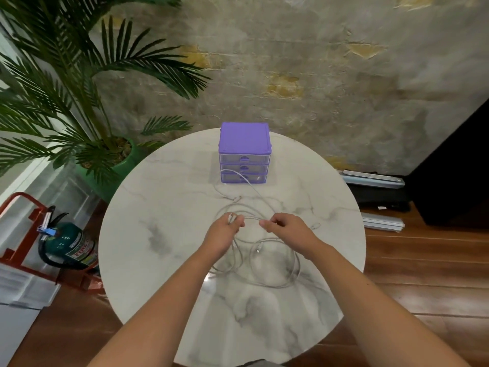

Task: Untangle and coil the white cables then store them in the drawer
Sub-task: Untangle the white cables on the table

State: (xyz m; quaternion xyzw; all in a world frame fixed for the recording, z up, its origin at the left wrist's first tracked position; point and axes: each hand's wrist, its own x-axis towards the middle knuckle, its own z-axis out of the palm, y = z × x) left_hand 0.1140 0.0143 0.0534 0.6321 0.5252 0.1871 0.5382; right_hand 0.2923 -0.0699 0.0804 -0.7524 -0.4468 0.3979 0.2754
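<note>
Both hands are pinching the tangled white cables (260, 260) lying mid-surface: the left hand (223, 234) is gripping plug ends, the right hand (287, 230) a strand. Thin loops are trailing toward a purple plastic drawer unit (244, 152) near the round marbled surface's (148, 234) far edge.

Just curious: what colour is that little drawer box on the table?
Purple, with see-through drawer fronts: the drawer box, seen in the head view.
</note>
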